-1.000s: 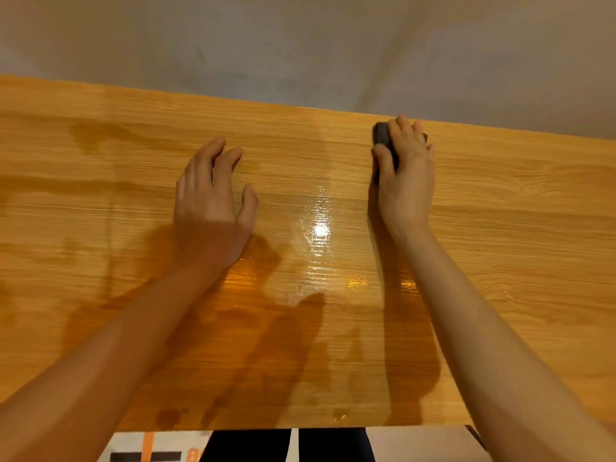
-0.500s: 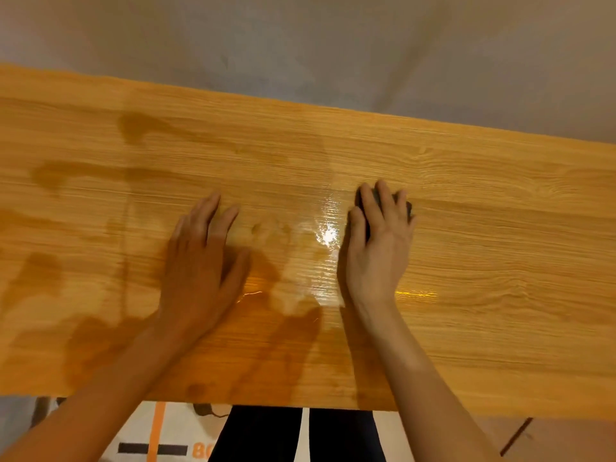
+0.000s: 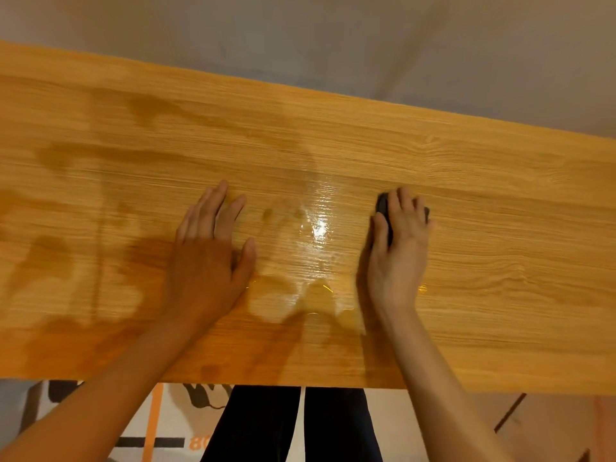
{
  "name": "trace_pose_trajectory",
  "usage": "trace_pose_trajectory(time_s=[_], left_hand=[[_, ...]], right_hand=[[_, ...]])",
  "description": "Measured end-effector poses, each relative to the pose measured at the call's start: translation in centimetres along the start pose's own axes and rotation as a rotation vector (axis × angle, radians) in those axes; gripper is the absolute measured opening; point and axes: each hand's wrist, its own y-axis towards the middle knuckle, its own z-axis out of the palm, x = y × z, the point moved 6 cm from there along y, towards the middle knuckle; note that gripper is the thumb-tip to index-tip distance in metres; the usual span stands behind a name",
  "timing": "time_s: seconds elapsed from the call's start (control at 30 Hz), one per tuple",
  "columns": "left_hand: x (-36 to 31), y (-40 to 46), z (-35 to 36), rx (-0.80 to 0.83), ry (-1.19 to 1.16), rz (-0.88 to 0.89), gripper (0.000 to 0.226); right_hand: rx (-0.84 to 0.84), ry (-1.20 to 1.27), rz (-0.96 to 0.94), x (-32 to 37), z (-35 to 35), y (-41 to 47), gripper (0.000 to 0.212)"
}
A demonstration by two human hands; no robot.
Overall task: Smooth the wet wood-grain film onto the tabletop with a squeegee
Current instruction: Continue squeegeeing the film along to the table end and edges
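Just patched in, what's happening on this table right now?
A person is pressing glossy wood-grain film down onto a long tabletop. The right hand is closed over a small dark squeegee, held against the film near the middle of the board. The left hand lies flat, fingers spread, pinning the film beside it. Between the hands sits a shiny wet patch, and darker damp blotches spread across the left side, so water is still on the film.

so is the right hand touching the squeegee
Touching. The head view shows the right hand pressed down over the dark squeegee, fingers draped across its top, with no gap between them on the film.
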Motion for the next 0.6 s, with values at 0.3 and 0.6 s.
trace_pose_trajectory(time_s=[0.3,0.6], left_hand=[[0.1,0.0,0.1,-0.005,0.012,-0.002,0.061],[0.3,0.1,0.3,-0.028,0.015,0.013,0.062]], right_hand=[[0.301,-0.048,-0.428,1.1,0.7,-2.4,0.041],[0.05,0.031,-0.107,1.7,1.0,-4.5,0.033]])
